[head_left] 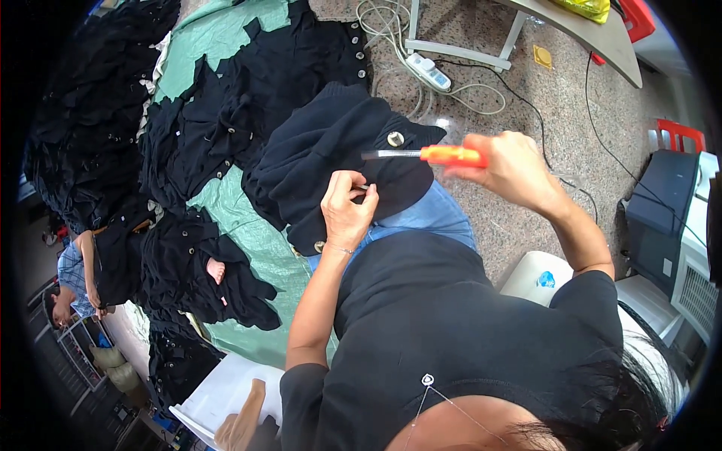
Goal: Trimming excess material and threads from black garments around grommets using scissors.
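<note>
A black knit cardigan (323, 143) with large pale buttons lies bunched across my lap. Over it, my left hand (347, 209) is closed in a pinch, thumb against fingers; a small thing shows at the fingertips, too small to make out. To the right, my right hand (515, 171) is wrapped round the orange-and-yellow handle of a tool (451, 155) with a thin metal end. That metal end is blurred and points left, above the cardigan, near a button (395, 139). Whether it touches the cloth I cannot tell.
Black garments (226, 113) lie heaped on a green sheet (248, 233) to the left, where another person (75, 270) sits. A power strip (429, 71) with cables lies on the speckled floor by a table (579, 30). A dark grey box (662, 195) stands at right.
</note>
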Available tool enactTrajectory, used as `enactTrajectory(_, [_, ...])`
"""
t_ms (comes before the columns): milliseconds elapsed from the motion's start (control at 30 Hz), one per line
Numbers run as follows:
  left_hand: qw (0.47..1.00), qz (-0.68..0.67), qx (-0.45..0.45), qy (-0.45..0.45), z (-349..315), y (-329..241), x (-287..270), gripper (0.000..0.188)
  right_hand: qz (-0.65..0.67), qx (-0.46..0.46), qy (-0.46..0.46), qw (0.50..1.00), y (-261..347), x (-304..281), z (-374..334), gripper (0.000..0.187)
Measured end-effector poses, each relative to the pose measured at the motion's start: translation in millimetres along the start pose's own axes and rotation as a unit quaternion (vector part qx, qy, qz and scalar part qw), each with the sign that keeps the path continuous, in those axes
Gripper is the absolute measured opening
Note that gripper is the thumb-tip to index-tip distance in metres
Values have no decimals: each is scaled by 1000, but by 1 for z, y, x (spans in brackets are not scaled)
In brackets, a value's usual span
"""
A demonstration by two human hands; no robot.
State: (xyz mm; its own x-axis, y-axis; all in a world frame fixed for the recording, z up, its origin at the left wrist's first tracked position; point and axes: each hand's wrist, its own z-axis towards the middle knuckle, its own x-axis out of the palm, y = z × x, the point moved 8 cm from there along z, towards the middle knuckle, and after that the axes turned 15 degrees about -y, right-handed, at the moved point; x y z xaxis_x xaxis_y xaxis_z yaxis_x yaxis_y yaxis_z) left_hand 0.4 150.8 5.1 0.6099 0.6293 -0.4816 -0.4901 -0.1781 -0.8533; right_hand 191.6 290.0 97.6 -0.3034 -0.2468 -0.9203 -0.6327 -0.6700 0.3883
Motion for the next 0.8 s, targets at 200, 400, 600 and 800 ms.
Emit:
enactTrajectory(200, [977, 118, 177, 8, 50, -64, 33, 27, -18, 118, -95, 988, -43, -21, -4, 46])
enactTrajectory(400, [950, 229, 149, 151, 56, -34, 84, 27, -36, 156, -21, 987, -57, -13, -19, 43])
enactTrajectory(600, [988, 53, 88, 115, 44, -28, 69, 28, -22, 139, 11, 990, -61, -10, -21, 48])
enactTrajectory(800, [992, 38, 80, 86, 39, -25, 71, 29, -33, 96, 15, 995, -54, -9, -15, 47])
